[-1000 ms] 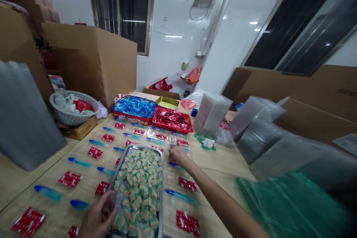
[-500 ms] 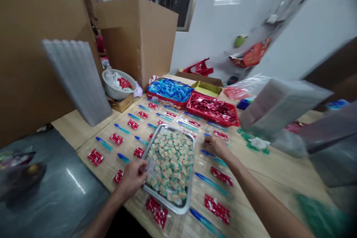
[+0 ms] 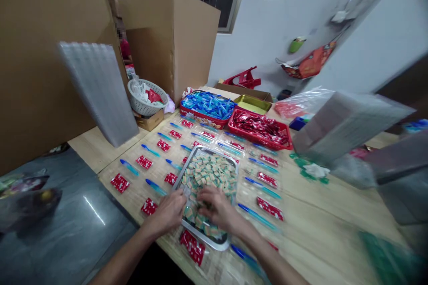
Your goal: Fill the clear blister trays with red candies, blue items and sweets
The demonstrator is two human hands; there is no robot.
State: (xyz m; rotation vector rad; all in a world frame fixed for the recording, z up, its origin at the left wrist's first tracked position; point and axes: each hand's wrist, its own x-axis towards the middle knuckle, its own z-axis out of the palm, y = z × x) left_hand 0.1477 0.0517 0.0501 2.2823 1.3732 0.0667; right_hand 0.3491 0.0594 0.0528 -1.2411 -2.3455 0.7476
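Note:
A metal tray filled with small beige-and-green striped blocks lies on the table. My left hand is closed at the tray's left rim, fingers pinched together; what sits between them is too small to make out. Over the near half of the tray my right hand dips into the blocks, its fingers bent and apart. Around the tray lie rows of clear plastic sleeves, each with a blue pen and a red patterned packet. One such packet lies right below the tray's near edge.
At the back stand a tin of blue pens, a red basket of shiny red packets and a gold tray. Stacked clear plastic leans at left near a white basket. Tall cardboard boxes rise behind. A person sits in the background.
My right hand has moved left and nearer, from the pens and packets right of the tray into the blocks. My left hand stays at the tray's left rim. The view has shifted slightly.

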